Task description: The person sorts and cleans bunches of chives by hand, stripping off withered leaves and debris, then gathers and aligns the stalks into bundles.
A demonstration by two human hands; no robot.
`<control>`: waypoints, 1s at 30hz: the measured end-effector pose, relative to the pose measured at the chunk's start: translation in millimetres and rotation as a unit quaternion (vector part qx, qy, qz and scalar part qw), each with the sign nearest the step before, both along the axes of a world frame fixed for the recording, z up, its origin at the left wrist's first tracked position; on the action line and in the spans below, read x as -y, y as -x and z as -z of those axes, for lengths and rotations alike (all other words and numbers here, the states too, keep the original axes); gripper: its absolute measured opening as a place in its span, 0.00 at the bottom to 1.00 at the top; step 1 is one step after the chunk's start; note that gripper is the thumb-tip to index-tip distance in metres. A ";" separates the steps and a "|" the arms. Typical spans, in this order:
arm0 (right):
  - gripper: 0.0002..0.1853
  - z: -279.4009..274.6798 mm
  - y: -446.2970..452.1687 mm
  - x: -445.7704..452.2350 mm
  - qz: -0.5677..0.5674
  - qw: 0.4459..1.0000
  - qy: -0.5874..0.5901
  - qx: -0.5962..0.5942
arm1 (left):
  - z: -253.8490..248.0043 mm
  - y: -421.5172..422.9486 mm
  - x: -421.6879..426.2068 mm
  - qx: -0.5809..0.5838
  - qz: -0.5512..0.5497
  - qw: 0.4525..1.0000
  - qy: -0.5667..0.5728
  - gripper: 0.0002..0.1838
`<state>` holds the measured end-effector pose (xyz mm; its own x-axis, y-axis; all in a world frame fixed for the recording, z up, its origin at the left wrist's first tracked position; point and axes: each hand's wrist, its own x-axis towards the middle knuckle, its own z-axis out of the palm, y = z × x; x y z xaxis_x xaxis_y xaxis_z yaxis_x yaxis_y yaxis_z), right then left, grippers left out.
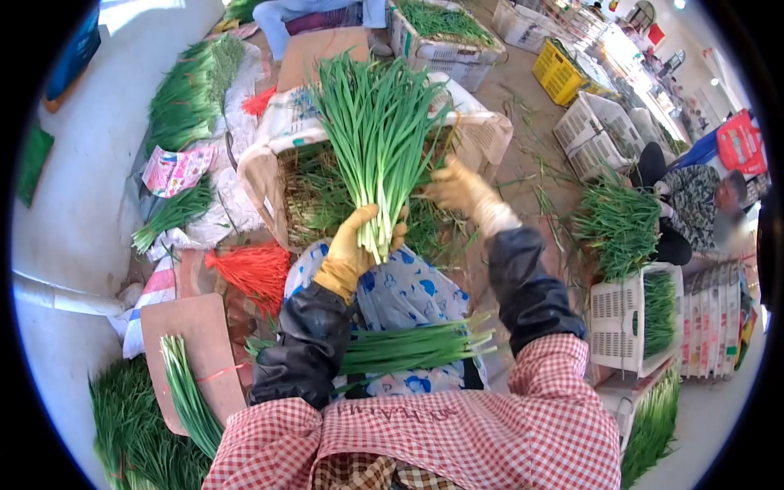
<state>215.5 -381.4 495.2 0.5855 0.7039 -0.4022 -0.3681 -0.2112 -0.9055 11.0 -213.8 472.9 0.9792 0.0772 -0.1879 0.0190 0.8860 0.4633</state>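
Note:
My left hand [353,249], in a yellow glove, is closed around the pale stem ends of a bunch of garlic chives [376,131]. The green leaves fan upward and away from me over a white crate [265,184]. To the right of the bunch is my right hand [467,194], also gloved, apart from the stems, its fingers loosely spread with nothing visible in them. Across my lap, on a blue-patterned plastic apron [408,282], lies another bunch of chives [408,347]. Loose greens and brown trimmings [314,192] fill the crate beneath my hands.
Red ties [253,273] lie left of my lap. Beyond them are a brown board [184,318] and chive piles [184,102]. On the right a person [694,200] sits by chives and white crates [608,322]. A yellow crate [563,72] stands farther back.

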 end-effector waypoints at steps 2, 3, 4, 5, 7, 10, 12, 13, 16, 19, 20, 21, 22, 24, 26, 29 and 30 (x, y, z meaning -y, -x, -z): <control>0.50 25.9 19.0 -27.8 0.022 0.994 -0.038 -0.103 | 5.3 2.1 2.7 -0.070 -0.013 0.997 0.025 0.28; 0.47 18.4 33.8 -41.8 0.020 0.992 -0.080 -0.093 | 14.1 -0.6 1.7 -0.057 -0.052 0.997 -0.015 0.30; 0.43 10.4 48.8 -54.5 0.018 0.989 -0.122 -0.084 | 20.1 -2.9 1.1 -0.045 -0.092 0.993 -0.056 0.32; 0.37 23.3 46.1 -66.3 0.017 0.987 -0.147 -0.060 | -0.5 2.8 6.5 -0.083 -0.116 0.986 -0.083 0.34; 0.24 11.8 67.9 -86.5 0.093 0.980 -0.171 0.030 | -19.9 6.3 13.3 -0.106 -0.113 0.976 -0.155 0.29; 0.23 -8.3 89.1 -99.1 0.172 0.952 -0.197 0.157 | -22.6 -3.7 6.0 -0.083 -0.037 0.974 -0.207 0.22; 0.21 -8.1 82.7 -97.8 0.232 0.954 -0.177 0.070 | -37.0 6.3 0.8 -0.085 0.013 0.984 -0.157 0.20; 0.21 -10.5 85.1 -96.2 0.228 0.956 -0.180 0.040 | -26.2 9.1 -8.2 -0.082 0.054 0.989 -0.113 0.20; 0.26 20.2 77.4 -101.7 0.220 0.971 -0.054 0.080 | -14.7 11.3 -5.5 -0.036 0.020 0.999 -0.014 0.21; 0.31 24.5 83.5 -99.1 0.196 0.973 -0.002 0.123 | -2.2 17.0 -9.7 -0.043 0.018 0.999 -0.013 0.22; 0.35 27.3 82.7 -100.9 0.160 0.981 -0.030 0.102 | 3.5 17.8 -9.9 -0.055 0.020 0.998 -0.012 0.22; 0.36 27.3 82.8 -94.2 0.129 0.990 -0.007 0.057 | 10.0 17.9 -8.9 -0.068 0.015 0.997 -0.036 0.23; 0.37 8.5 87.9 -89.1 0.103 0.994 0.015 0.015 | 9.3 19.3 -9.2 -0.066 0.014 0.997 -0.033 0.23; 0.39 59.6 47.3 -80.5 0.095 0.995 -0.017 -0.011 | 1.4 23.8 -8.3 -0.026 0.040 0.996 -0.081 0.24; 0.35 20.5 48.5 -55.3 0.134 0.984 0.091 0.072 | 3.2 25.9 -6.2 -0.028 0.045 0.995 -0.081 0.26; 0.13 11.3 51.9 -45.5 0.229 0.917 -0.017 0.326 | 10.7 28.2 -6.1 -0.019 0.054 0.997 -0.057 0.26; 0.09 -2.8 56.9 -45.0 0.203 0.896 -0.003 0.396 | 14.5 26.7 -6.1 -0.017 0.057 0.997 -0.055 0.26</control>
<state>158.6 -336.5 498.0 0.8938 0.3689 0.2552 0.3445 -0.2004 -0.9171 -15.7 -207.7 458.5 0.9758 -0.0113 -0.2185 0.1337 0.8214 0.5545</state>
